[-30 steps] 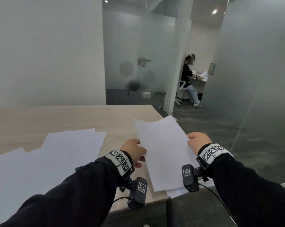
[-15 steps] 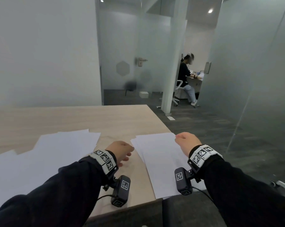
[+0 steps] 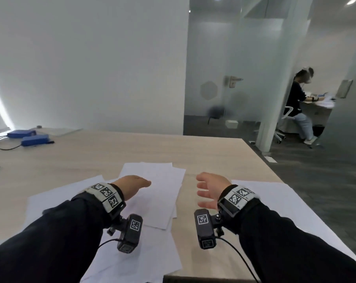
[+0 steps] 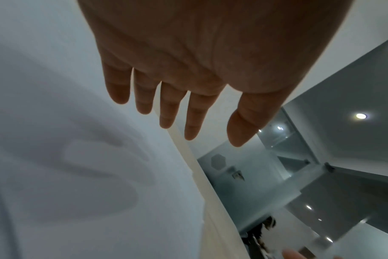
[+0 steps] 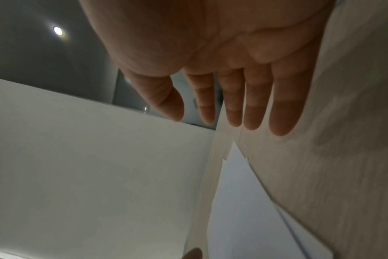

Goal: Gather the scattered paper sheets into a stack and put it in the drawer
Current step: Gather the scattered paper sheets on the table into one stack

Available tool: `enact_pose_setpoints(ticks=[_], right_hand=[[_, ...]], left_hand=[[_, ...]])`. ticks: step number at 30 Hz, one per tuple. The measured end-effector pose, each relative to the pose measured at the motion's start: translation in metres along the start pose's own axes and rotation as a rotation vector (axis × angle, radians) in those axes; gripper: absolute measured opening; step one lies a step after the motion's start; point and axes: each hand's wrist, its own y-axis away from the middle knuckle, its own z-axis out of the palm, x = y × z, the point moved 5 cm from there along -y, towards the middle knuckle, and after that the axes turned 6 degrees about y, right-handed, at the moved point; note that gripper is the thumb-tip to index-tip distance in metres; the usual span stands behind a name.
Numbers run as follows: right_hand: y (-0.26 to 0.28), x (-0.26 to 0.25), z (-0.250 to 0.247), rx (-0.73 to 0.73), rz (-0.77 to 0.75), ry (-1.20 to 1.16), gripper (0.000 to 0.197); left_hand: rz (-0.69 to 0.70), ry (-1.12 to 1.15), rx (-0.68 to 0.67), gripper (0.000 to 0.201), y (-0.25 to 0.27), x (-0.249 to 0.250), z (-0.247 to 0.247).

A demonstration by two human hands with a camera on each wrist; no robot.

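Note:
Several white paper sheets (image 3: 152, 193) lie scattered and overlapping on the wooden table (image 3: 214, 156). More sheets (image 3: 275, 199) lie near the table's right edge, partly under my right forearm. My left hand (image 3: 133, 185) hovers flat over the scattered sheets and holds nothing. In the left wrist view the left hand (image 4: 188, 113) has straight fingers and casts a shadow on the paper (image 4: 78, 175). My right hand (image 3: 208, 190) is spread over bare wood between the two groups of sheets. The right wrist view shows the right hand (image 5: 222, 105) empty above the table (image 5: 332, 157). No drawer is in view.
Two blue boxes (image 3: 35, 139) with cables sit at the table's far left. The table's right edge (image 3: 261, 158) drops to dark floor. Behind a glass partition a person (image 3: 299, 105) sits at a desk. A white wall stands behind the table.
Both hands laid the held sheet on the right-hand sheets, let go and moved left toward the scattered sheets. The head view has turned left.

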Motion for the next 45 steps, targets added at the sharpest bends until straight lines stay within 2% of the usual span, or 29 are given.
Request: enact_pose_setpoints(ticks=[4, 9, 11, 15, 22, 26, 28, 30, 33, 36, 39, 42, 45], right_hand=[[-0.015, -0.005, 0.029, -0.023, 0.070, 0.005, 0.030], [-0.033, -0.001, 0.060, -0.064, 0.137, 0.032, 0.051], [-0.037, 0.002, 0.071, -0.081, 0.168, 0.023, 0.049], [-0.050, 0.004, 0.075, -0.002, 0.187, 0.042, 0.048], [-0.068, 0.006, 0.073, 0.035, 0.152, -0.082, 0.032], [-0.083, 0.015, 0.071, 0.013, 0.164, -0.036, 0.044], [-0.089, 0.019, 0.070, 0.011, 0.141, 0.008, 0.039], [-0.081, 0.019, 0.074, -0.015, 0.139, 0.030, 0.038], [-0.075, 0.017, 0.077, -0.048, 0.112, 0.054, 0.033], [-0.071, 0.014, 0.073, -0.045, 0.064, 0.004, 0.031], [-0.075, 0.016, 0.069, -0.043, 0.052, -0.065, 0.036], [-0.073, 0.020, 0.068, -0.025, 0.090, -0.052, 0.042], [-0.074, 0.022, 0.067, -0.012, 0.117, -0.018, 0.065]], left_hand=[[-0.060, -0.190, 0.015, 0.046, 0.004, -0.031, -0.033], [-0.183, -0.122, -0.011, 0.059, 0.003, -0.060, -0.040], [-0.201, -0.141, -0.060, 0.063, 0.002, -0.064, -0.032], [-0.208, -0.206, -0.126, 0.065, 0.002, -0.065, -0.021], [-0.226, -0.099, -0.119, 0.069, 0.000, -0.069, -0.019], [-0.213, -0.110, -0.133, 0.082, -0.005, -0.076, -0.016], [-0.208, -0.123, -0.146, 0.099, -0.006, -0.078, -0.014], [-0.196, -0.137, -0.166, 0.106, -0.007, -0.079, -0.011], [-0.184, -0.125, -0.179, 0.101, -0.007, -0.079, -0.008], [-0.172, -0.113, -0.152, 0.073, -0.004, -0.077, -0.006], [-0.163, -0.059, -0.146, 0.065, -0.003, -0.080, -0.007], [-0.175, 0.163, -0.123, 0.084, -0.002, -0.085, -0.010], [-0.173, 0.340, -0.066, 0.101, -0.002, -0.086, -0.015]])
